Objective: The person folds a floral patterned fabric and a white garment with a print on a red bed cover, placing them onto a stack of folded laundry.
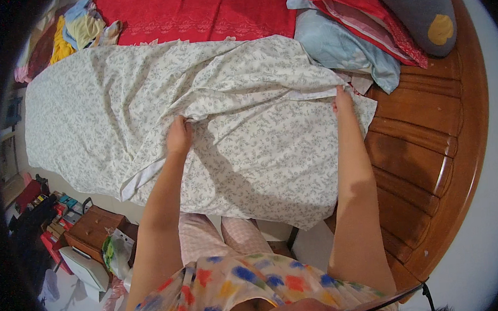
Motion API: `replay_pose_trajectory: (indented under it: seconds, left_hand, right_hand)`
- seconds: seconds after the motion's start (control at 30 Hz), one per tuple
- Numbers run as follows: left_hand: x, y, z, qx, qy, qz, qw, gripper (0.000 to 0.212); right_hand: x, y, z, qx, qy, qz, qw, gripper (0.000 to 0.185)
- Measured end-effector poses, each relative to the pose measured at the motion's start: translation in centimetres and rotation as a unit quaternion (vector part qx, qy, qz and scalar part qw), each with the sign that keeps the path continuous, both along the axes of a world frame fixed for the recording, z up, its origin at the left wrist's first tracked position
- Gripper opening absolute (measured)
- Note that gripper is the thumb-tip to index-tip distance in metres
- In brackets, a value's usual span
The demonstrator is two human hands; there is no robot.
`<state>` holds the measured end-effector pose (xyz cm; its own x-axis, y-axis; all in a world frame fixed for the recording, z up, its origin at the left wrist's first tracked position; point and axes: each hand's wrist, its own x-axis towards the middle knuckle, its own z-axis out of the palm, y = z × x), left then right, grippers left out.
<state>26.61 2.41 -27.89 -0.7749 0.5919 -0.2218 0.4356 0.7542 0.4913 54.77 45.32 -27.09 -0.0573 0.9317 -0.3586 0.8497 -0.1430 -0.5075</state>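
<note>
A white cotton-like cover with a grey-green floral print (71, 119) lies spread and creased across the near part of the bed. My left hand (180, 136) grips a bunched edge of it near the middle. Further right, my right hand (342, 101) pinches the same cover near its right-hand corner, by the headboard. Between my hands the gripped edge runs in loose folds, with a strip of plain white underside showing. A lower layer of the same print (254, 163) hangs toward my legs. My fingertips are partly hidden in the fabric.
A wooden headboard (419, 145) curves along the right. Blue pillows (331, 39), a red pillow (364, 16) and a grey cushion (415, 12) are piled beside it. A red bedspread (197, 13) covers the far side. Crumpled clothes (83, 26) lie far left; a wooden cabinet (94, 231) stands lower left.
</note>
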Motion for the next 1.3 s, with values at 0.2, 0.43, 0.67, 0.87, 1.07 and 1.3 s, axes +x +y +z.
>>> replay_pose_trajectory:
  seconds: [0.2, 0.43, 0.67, 0.87, 1.07, 1.3]
  left_hand:
    - [-1.8, -3.8, 6.1, 0.256, -0.045, 0.161, 0.952, 0.006]
    - [-0.4, -5.7, 8.9, 0.437, -0.138, 0.248, 0.853, 0.009]
    - [0.0, -11.6, 1.3, 0.102, -0.031, 0.203, 0.973, 0.011]
    - [4.9, -6.9, 3.4, 0.049, 0.067, -0.017, 0.996, 0.046]
    - [7.5, -6.6, 3.5, 0.002, 0.027, -0.121, 0.992, 0.061]
    - [8.0, -1.5, 2.3, -0.027, 0.072, -0.167, 0.983, 0.080]
  right_hand:
    - [-5.4, -5.4, 3.9, -0.214, 0.465, -0.178, 0.840, 0.038]
    - [-5.7, 1.1, 6.8, -0.059, 0.483, -0.197, 0.851, 0.031]
    - [-7.8, -2.5, 4.6, -0.031, 0.449, -0.043, 0.892, 0.040]
    - [-2.3, -4.7, -2.6, -0.135, 0.244, 0.002, 0.960, 0.043]
    - [-6.6, -12.7, -0.9, -0.165, 0.304, -0.034, 0.938, 0.040]
    - [-8.3, -11.0, 2.2, -0.083, 0.173, 0.081, 0.978, 0.042]
